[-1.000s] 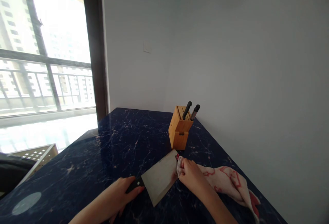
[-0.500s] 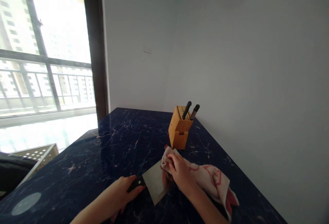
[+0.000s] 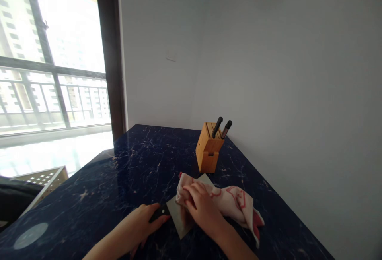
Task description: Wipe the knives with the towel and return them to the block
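My left hand (image 3: 142, 221) is wrapped round the black handle of a cleaver (image 3: 179, 221), low over the dark table. The wide steel blade points away to the right, its middle hidden under a cloth. A pale towel with red markings (image 3: 238, 202) is bunched in my right hand (image 3: 203, 204), pressed on the blade. One blade corner shows beyond the cloth, close to the wooden knife block (image 3: 208, 152). The towel's loose end trails right over the table.
Two dark-handled tools (image 3: 217, 127) stick up from the block. The blue marble-patterned table (image 3: 143, 160) meets a plain wall on the right. At left are a perforated crate (image 3: 49, 182), a pale round patch (image 3: 30, 236) on the table and a bright window.
My right hand and the towel have slid left along the blade towards the handle, uncovering its far corner. The left hand and cleaver have barely moved.
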`<state>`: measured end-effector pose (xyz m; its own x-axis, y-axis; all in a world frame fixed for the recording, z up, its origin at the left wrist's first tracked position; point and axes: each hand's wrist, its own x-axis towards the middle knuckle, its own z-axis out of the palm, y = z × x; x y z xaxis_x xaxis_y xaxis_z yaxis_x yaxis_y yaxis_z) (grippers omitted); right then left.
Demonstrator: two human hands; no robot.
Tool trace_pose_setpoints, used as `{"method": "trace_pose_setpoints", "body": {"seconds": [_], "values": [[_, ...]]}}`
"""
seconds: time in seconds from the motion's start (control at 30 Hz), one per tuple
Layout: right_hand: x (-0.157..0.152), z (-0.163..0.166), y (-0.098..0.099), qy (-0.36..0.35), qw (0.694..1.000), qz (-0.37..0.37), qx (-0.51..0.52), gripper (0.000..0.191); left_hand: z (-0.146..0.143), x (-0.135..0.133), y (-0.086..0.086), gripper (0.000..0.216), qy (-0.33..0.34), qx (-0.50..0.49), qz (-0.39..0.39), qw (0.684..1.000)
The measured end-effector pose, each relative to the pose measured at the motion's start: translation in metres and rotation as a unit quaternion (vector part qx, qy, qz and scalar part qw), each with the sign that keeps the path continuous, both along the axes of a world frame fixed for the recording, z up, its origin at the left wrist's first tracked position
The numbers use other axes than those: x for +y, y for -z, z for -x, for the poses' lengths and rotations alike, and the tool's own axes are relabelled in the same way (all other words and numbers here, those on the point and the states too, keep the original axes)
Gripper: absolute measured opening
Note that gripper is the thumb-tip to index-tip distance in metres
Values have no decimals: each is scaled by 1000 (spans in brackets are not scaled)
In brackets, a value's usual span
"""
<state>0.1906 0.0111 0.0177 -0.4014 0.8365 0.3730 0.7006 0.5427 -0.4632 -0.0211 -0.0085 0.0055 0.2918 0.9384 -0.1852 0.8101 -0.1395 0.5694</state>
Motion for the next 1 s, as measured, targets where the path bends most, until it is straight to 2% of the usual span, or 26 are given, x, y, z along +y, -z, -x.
{"method": "trace_pose_setpoints", "body": {"seconds": [0.13,0.27,0.37,0.43,0.57,0.63,0.83,0.9,1.0], "values": [[-12,17,-2,-44,999,15,-3,39,0,1,0,40,12,12,-66,998],[6,2,1,13,1000,-2,9,33,0,-1,-2,44,0,2,-5,1000],[16,-12,1,57,998,-4,2,30,-1,-2,-4,43,-3,-1,12,1000],[12,-13,-3,36,999,0,-11,30,-1,-1,-4,43,-3,1,7,1000],[-8,-1,-8,-61,998,16,-32,35,-1,0,-2,42,5,-6,-29,1000],[-11,3,-8,-68,997,18,-28,34,0,0,0,42,5,-3,-33,999],[8,-28,-8,38,997,27,-56,30,0,-2,-1,45,0,-1,-5,1000],[6,-36,-11,18,996,45,-81,30,0,-2,-2,45,0,-2,-4,1000],[-10,-31,-17,-61,992,63,-92,29,0,-2,-2,46,0,-3,-4,1000]]}}
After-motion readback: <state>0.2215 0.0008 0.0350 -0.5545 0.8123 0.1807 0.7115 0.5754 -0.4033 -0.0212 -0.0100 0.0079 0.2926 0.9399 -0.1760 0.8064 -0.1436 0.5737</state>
